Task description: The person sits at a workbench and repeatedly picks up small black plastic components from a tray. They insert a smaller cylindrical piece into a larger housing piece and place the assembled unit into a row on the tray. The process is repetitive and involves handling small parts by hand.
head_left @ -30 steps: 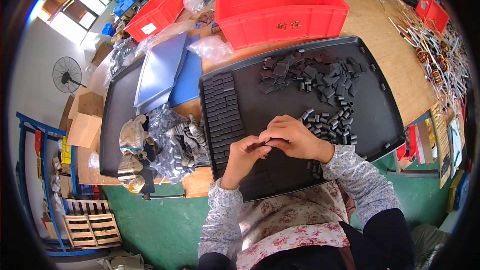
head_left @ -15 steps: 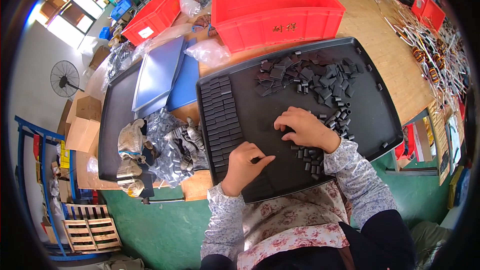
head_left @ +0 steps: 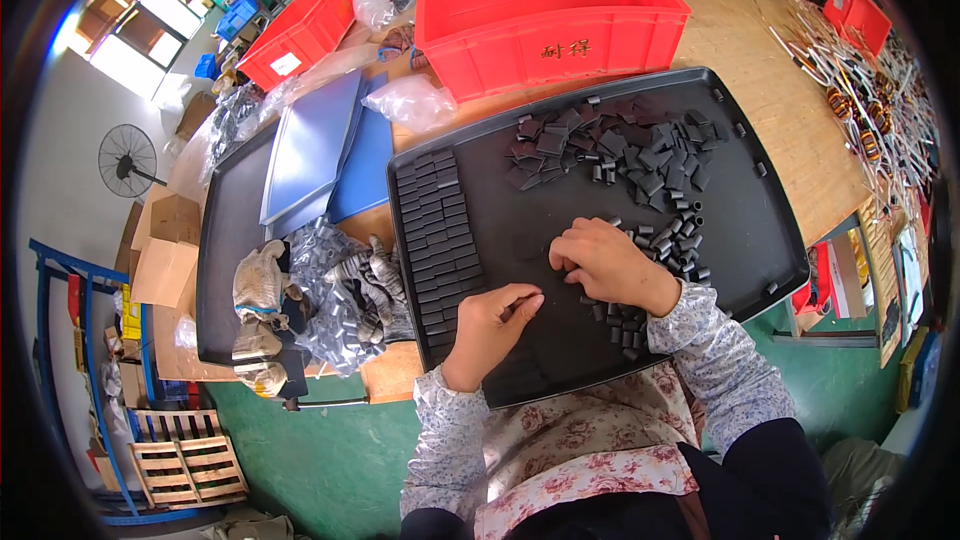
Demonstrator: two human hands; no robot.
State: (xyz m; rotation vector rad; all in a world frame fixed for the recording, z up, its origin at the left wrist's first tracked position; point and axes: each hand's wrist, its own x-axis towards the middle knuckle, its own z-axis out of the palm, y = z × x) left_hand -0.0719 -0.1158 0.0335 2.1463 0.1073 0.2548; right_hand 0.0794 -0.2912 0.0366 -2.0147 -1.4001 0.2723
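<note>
A large black tray (head_left: 527,230) lies before me on the table. My left hand (head_left: 487,333) is closed above its front left part, thumb and forefinger pressed together; whatever may be between them cannot be made out. To its right, my right hand (head_left: 615,268) is closed over the tray's middle with its fingers curled inward, and their tips are partly hidden. Rows of flat black pieces (head_left: 436,250) line the tray's left side. Small black tubes (head_left: 683,238) lie loose beside my right hand. Farther back is a heap of flat black pieces (head_left: 622,150).
A red bin (head_left: 560,50) stands behind the tray, another red bin (head_left: 305,28) to its left. Blue folders (head_left: 315,155), grey tubes in a clear bag (head_left: 325,305) and work gloves (head_left: 262,285) lie at left. Wired coils (head_left: 868,120) crowd the right table edge.
My left hand has moved slightly up and its thumb has closed against the forefinger. My right hand's fingers have curled in more, almost in the same place. The view has shifted a little.
</note>
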